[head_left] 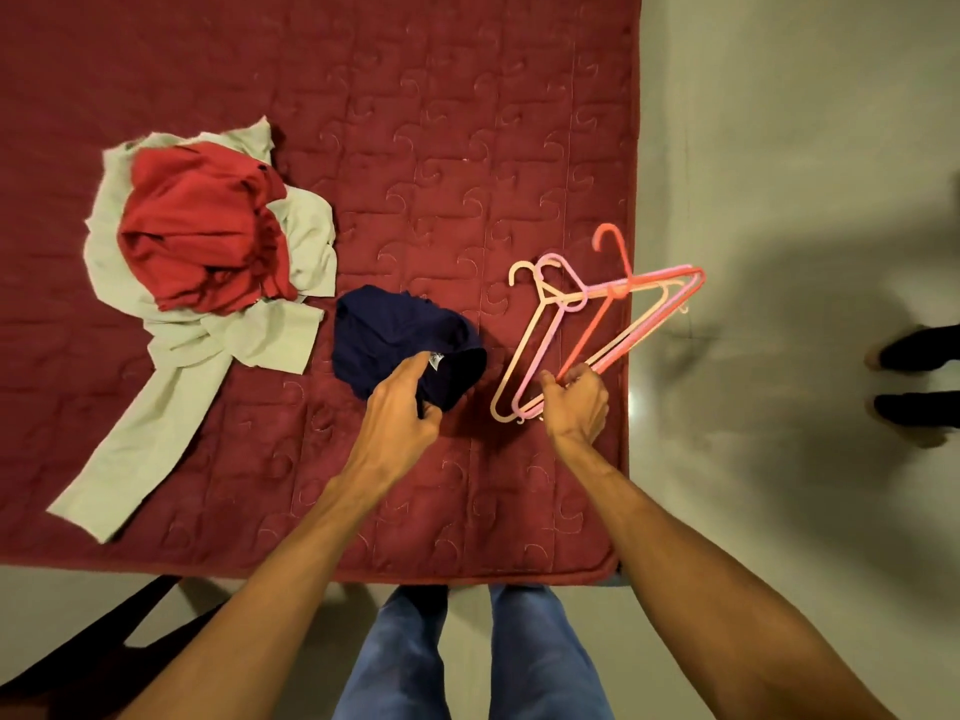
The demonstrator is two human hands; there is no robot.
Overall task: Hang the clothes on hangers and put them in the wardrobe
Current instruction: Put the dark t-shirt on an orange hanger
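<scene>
**Both hands gripping: one on a navy garment, one on the hangers**

At the lower left corner a dark shape (88, 646) is being cut off by the frame edge, and what it is cannot be told. On the left part of the maroon quilted bed cover (415, 148) a pale grey garment (208, 340) is lying crumpled, one long part trailing toward the near edge. A red garment (202, 226) is sitting bunched on top of it, hiding its middle.

Just right of that pile, a navy garment (384, 330) is lying in a heap. The left hand (400, 407) is covering its near side, fingers and thumb curling into the cloth beside a small white label.

Further right, the right hand (576, 402) is closing around the lower bars of a bundle of pink, peach and coral plastic hangers (597, 324). Three hooks are showing, but the overlapping frames are making the count uncertain. The bundle is lying at the bed's right edge, its far ends reaching over the pale floor (779, 148).

At the right frame edge two dark, blurred shapes (914, 376) are resting on the floor, cut off. Below, legs in blue jeans (405, 657) are standing against the bed's near edge.
</scene>
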